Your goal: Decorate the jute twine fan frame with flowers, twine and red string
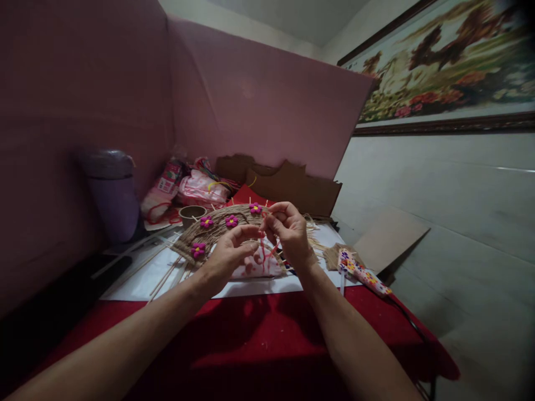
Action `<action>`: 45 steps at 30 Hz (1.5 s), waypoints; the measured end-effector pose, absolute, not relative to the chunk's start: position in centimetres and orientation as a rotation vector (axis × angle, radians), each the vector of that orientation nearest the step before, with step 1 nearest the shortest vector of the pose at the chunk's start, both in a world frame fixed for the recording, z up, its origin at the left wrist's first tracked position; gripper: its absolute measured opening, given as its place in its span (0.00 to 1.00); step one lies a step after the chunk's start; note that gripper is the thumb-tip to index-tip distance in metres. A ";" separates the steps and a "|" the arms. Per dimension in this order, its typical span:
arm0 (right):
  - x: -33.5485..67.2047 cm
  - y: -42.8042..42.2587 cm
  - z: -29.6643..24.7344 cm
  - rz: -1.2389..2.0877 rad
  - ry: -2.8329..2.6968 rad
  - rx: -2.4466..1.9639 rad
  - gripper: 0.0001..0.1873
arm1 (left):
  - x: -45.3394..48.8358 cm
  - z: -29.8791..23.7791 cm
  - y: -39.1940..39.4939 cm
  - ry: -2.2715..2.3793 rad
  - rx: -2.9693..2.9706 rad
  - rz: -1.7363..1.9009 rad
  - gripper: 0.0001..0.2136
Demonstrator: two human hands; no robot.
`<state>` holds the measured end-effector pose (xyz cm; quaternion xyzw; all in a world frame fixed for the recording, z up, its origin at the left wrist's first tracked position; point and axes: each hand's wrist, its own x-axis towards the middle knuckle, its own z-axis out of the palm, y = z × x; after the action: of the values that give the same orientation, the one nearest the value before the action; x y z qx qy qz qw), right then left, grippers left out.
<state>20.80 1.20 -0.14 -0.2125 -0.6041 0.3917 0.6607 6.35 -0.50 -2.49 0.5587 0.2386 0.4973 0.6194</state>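
Strands of red yarn [263, 253] hang between my two hands, over the right part of a fan-shaped piece wrapped in brown twine [217, 231]. My right hand [289, 231] is closed, with thumb and fingertips pinching the yarn. Close beside it, my left hand [234, 253] has its fingers bent around the yarn's other side; its fingertips partly overlap the strands. Magenta flowers [231, 221] with yellow centres sit on the twine. Thin sticks poke out past the curved upper edge. Below the hands lies a pale, pink-patterned part [261, 266] of the piece, partly covered by them.
White paper [137, 278] lies on a red cloth [251, 328]. Loose sticks [163, 281] and a cardboard roll [192, 213] are at left, near a purple bin [112, 200] and bagged yarn [203, 188]. A flower-patterned glue gun [363, 273] with a cord rests at right. Torn cardboard [292, 186] stands behind.
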 end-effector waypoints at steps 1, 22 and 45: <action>20.6 1.1 -0.3 0.898 -1.393 -0.487 0.12 | 6.4 -2.4 -0.5 0.529 1.260 1.121 0.17; 19.9 1.1 -1.0 0.974 -1.365 -0.560 0.15 | 6.5 -3.0 0.1 0.610 1.297 1.077 0.15; 20.8 2.0 -1.3 1.158 -1.467 -0.831 0.21 | 6.0 -2.7 0.3 0.529 1.119 1.106 0.17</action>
<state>20.79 2.05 -1.26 -0.3466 -0.6121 0.4831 0.5214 5.97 0.26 -2.65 0.4973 0.2353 0.4915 0.6751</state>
